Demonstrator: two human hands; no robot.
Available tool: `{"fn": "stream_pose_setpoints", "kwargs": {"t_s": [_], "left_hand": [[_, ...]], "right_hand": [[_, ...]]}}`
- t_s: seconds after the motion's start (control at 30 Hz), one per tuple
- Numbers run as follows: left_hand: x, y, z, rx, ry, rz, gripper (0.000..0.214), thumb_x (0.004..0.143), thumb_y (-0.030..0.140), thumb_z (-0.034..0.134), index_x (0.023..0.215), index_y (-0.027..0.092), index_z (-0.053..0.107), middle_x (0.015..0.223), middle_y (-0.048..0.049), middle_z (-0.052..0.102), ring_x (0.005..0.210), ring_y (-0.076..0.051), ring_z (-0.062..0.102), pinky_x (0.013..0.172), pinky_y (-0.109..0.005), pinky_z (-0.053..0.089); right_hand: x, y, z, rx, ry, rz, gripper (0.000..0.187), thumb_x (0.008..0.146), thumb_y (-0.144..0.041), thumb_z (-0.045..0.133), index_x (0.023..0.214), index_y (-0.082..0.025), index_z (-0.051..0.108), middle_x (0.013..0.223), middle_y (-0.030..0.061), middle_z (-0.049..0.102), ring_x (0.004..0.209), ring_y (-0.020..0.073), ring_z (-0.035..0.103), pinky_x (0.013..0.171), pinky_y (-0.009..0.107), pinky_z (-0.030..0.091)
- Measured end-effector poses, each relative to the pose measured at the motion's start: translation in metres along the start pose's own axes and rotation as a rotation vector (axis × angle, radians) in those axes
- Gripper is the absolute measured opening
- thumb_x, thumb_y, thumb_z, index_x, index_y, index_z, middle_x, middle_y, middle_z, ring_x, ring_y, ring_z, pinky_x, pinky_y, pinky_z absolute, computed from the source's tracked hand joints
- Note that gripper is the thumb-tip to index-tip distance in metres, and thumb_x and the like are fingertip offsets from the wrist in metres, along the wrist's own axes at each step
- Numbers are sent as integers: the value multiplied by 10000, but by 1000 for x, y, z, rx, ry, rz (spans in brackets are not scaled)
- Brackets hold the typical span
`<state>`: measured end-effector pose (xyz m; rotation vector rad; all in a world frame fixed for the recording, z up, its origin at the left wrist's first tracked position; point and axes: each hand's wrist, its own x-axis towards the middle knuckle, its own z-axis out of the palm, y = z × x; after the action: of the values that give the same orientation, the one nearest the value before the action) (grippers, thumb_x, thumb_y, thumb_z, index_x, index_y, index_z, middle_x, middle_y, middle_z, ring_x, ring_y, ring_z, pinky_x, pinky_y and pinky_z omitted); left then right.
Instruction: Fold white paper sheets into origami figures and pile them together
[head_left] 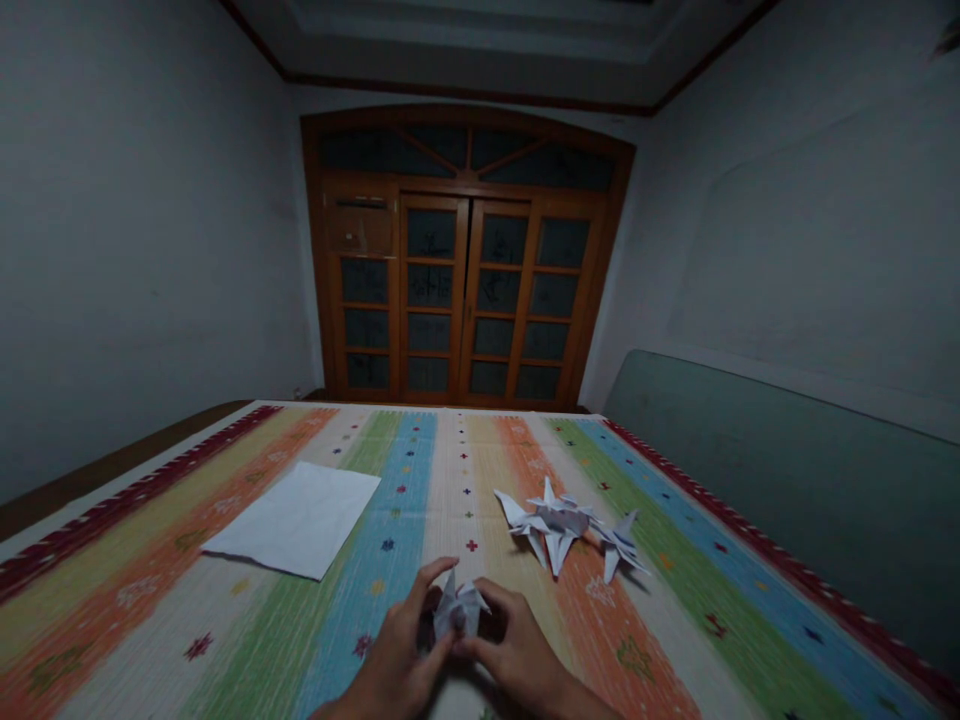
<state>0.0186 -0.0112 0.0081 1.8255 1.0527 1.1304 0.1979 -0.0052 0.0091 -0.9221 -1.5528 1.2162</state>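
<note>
A small folded white paper piece (459, 606) with pointed flaps is held between my two hands, low in the middle of the head view. From the left, my left hand (409, 640) pinches it, the thumb near its bottom and the index finger arched over its upper side. On the other side my right hand (517, 640) grips it with thumb and fingers. Both thumbs almost meet at its lower edge. The fingers hide part of the folds. Beyond my right hand, several folded white paper shapes (559, 522) with pointed tips lie in a cluster on the cloth.
A flat square white sheet (300, 518) lies on the left of the striped tablecloth (375, 600). Along the right side runs a pale green bench back or panel (765, 470). Wooden doors with glass panes (469, 290) stand beyond the table's far edge.
</note>
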Motion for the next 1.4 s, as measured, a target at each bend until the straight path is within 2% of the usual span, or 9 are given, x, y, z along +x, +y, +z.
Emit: {"fn": "stream_pose_setpoints", "kwargs": {"t_s": [0.17, 0.3, 0.43, 0.53, 0.67, 0.8, 0.93, 1.27, 1.4], "left_hand": [[-1, -2, -9, 27, -14, 75, 534, 924, 380, 652, 1420, 258, 494, 1024, -59, 683, 902, -233, 662, 878, -331, 535], [-1, -2, -14, -25, -26, 104, 392, 1015, 446, 494, 1357, 266, 561, 1080, -66, 688, 979, -242, 667, 923, -339, 531], [2, -3, -12, -34, -7, 80, 257, 1016, 398, 491, 1138, 245, 658, 1008, -56, 710, 950, -233, 683, 857, -306, 558], [7, -3, -11, -2, 56, 79, 170, 965, 341, 560, 939, 216, 672, 902, -56, 716, 843, -223, 691, 745, -279, 572], [10, -3, -13, 119, 132, 95, 99, 878, 253, 630, 804, 209, 679, 774, -38, 717, 735, -213, 688, 663, -267, 558], [9, 1, -15, 187, 139, 224, 103, 887, 231, 623, 819, 223, 700, 774, -21, 737, 725, -199, 702, 679, -267, 556], [7, 4, -15, 185, 137, 310, 112, 933, 250, 615, 879, 233, 711, 800, -17, 754, 726, -187, 715, 678, -255, 554], [9, 5, -16, 131, 114, 146, 211, 932, 376, 659, 817, 232, 761, 807, -47, 782, 753, -222, 732, 690, -272, 572], [8, 7, -17, 148, 120, 164, 195, 930, 363, 657, 841, 234, 773, 810, -48, 788, 747, -223, 737, 698, -281, 570]], "right_hand": [[1, 0, -1, 84, -13, 16, 125, 687, -224, 710, 755, -190, 611, 709, -33, 602, 663, 152, 569, 655, 243, 461], [2, 8, -4, -4, -35, 16, 160, 668, -237, 690, 686, -202, 535, 645, -55, 494, 606, 126, 474, 565, 211, 374], [1, 15, -6, -75, -65, -27, 160, 676, -271, 686, 711, -198, 548, 657, -50, 481, 624, 132, 447, 574, 224, 362], [-1, 18, -7, -107, -55, -39, 134, 676, -260, 665, 726, -193, 560, 674, -47, 479, 644, 139, 455, 594, 235, 361], [0, 20, -9, -146, -33, 10, 139, 662, -259, 645, 720, -200, 533, 670, -52, 442, 644, 139, 432, 586, 238, 333], [1, 18, -9, -174, -13, 59, 130, 630, -226, 622, 721, -203, 532, 678, -47, 444, 660, 145, 432, 596, 241, 328], [1, 17, -9, -174, -8, 34, 124, 645, -245, 622, 730, -201, 543, 666, -49, 444, 645, 145, 425, 596, 249, 331], [-5, 21, -11, -248, -11, -20, 139, 739, -293, 712, 805, -187, 651, 716, -13, 574, 698, 167, 517, 661, 250, 431], [-7, 16, -11, -297, -18, -14, 137, 749, -286, 690, 838, -183, 672, 739, 3, 596, 715, 183, 530, 684, 263, 442]]}}
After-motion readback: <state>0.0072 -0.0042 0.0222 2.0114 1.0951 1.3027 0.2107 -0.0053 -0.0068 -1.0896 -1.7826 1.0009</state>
